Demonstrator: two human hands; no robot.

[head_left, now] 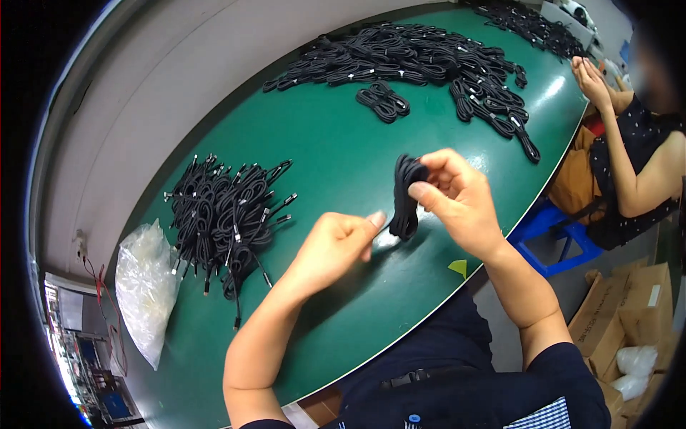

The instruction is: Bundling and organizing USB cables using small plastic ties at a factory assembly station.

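A coiled black cable point(407, 196) hangs upright above the green table, pinched near its top between the thumb and fingers of my right hand point(461, 200). To its left, my left hand point(336, 247) is closed in a pinch beside the coil's lower part. A thin dark strand seems to run from those fingertips toward the coil; what it is I cannot make out. Left of my left hand lies a heap of black cables point(221, 214) with silvery plugs sticking out. Beyond both hands, a loose bundled cable point(384, 101) lies in front of a large pile of coiled cables point(400, 53).
A clear plastic bag point(146, 286) sits at the table's left edge, by a wall. Across the green table point(321, 164), more cables point(532, 28) lie far right near another person's hands point(592, 84). A blue stool point(550, 239) and open cardboard boxes point(622, 314) stand on the right.
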